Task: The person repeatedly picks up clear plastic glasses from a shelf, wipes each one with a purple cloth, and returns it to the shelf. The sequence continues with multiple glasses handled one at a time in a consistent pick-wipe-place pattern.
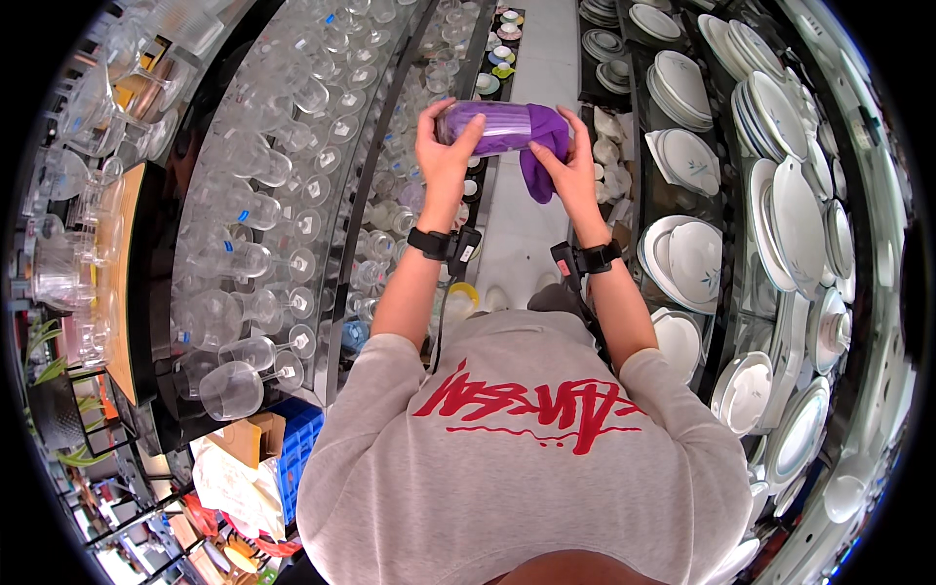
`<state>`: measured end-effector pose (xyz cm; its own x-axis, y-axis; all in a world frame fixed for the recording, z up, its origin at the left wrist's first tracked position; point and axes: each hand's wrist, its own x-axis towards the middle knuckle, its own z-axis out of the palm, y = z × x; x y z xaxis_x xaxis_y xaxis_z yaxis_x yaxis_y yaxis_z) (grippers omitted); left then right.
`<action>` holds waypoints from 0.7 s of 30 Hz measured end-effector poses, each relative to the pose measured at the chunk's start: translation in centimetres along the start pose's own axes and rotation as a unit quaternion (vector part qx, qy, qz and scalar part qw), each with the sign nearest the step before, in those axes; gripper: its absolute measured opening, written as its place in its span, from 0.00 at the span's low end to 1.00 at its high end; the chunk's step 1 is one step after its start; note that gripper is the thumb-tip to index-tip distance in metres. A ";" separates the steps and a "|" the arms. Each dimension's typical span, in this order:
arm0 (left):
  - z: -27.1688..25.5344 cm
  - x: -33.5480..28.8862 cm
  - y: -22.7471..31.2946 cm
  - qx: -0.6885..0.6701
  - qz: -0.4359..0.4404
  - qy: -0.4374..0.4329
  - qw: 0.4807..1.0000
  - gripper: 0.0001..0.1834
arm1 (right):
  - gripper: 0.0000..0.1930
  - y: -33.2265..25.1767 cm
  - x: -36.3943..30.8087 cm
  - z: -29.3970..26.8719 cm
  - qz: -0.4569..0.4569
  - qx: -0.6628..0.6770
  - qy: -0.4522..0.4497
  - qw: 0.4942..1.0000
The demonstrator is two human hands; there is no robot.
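Note:
Between my hands, out in front over the aisle, a clear glass vessel (504,129) lies sideways, its far side showing purple through it. My left hand (448,146) wraps round its left end, thumb along the near side. A purple cloth (538,180) covers the right end and hangs down below it. My right hand (570,164) grips that cloth against the glass, thumb in front and fingers behind. Whether cloth is also stuffed inside the glass I cannot tell for sure. Both wrists wear black straps with small boxes.
Shelves of stemmed glasses (234,258) line the left side, close to my left arm. Stacked white plates (682,258) fill the racks on the right. Cups on saucers (502,54) stand along the aisle floor (546,88). A blue crate (299,453) sits at lower left.

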<state>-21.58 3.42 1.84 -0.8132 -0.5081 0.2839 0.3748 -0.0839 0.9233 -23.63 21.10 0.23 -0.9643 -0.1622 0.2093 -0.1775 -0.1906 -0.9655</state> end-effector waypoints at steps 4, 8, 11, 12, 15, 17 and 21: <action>0.2 -0.1 0.2 -0.002 0.007 -0.001 1.000 0.26 | 0.18 -0.2 0.2 0.1 -0.112 -0.077 0.042 0.990; 0.2 -0.4 0.6 0.001 0.007 -0.012 1.000 0.26 | 0.15 -0.1 0.6 -0.9 -0.145 -0.184 0.020 0.972; 0.6 -0.5 0.7 0.037 0.036 -0.029 0.998 0.27 | 0.14 -0.4 0.7 -0.8 -0.125 -0.199 -0.029 0.972; 0.5 -0.5 0.5 0.064 0.060 -0.042 0.995 0.28 | 0.13 -0.5 0.8 -0.7 -0.112 -0.200 -0.053 0.972; 0.2 -0.5 0.1 0.130 0.112 -0.074 0.982 0.28 | 0.13 -0.6 1.1 -0.9 -0.092 -0.196 -0.094 0.972; 0.2 -0.6 0.4 0.152 0.119 -0.088 0.977 0.27 | 0.13 -0.6 1.1 -0.8 -0.063 -0.183 -0.095 0.976; 0.0 -0.5 0.4 0.168 0.126 -0.079 0.975 0.30 | 0.13 -0.6 1.0 -0.5 -0.023 -0.137 -0.102 0.985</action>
<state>-21.04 3.59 2.11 -0.7825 -0.3360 0.5242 0.4260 0.3250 0.8443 -24.58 21.57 0.92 -0.8997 -0.3553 0.2538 -0.2938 0.0626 -0.9538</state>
